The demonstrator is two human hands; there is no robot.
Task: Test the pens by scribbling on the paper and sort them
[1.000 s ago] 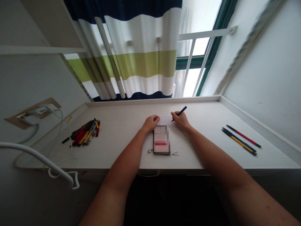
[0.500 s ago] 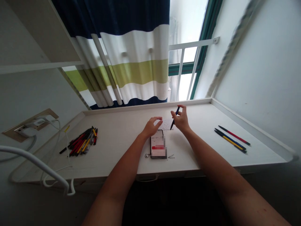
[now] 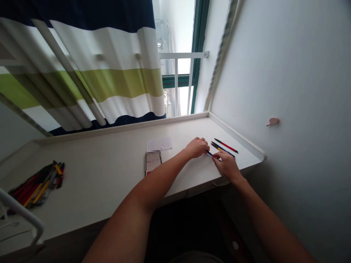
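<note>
A dark blue pen [image 3: 209,153] lies slantwise between my two hands, low over the right part of the white desk [image 3: 109,160]. My left hand [image 3: 197,147] is closed at its upper left end, fingers curled over it. At the other end my right hand [image 3: 226,164] pinches it between thumb and fingers. Just beyond my hands a few pens rest side by side: a red pen [image 3: 226,145] with dark ends, and blue and yellow pens [image 3: 221,148] close together, partly hidden by my right hand.
A phone [image 3: 152,160] lies left of my hands, partly covered by my left forearm. Behind it is a sheet of paper [image 3: 160,143] with small marks. Several pens are heaped [image 3: 41,182] at the left. A raised rim [image 3: 236,131] borders the desk by the wall.
The view has turned right. My right hand has carried the blue pen from beside the paper towards the pens at the right, and my left hand has come over and closed on it too.
</note>
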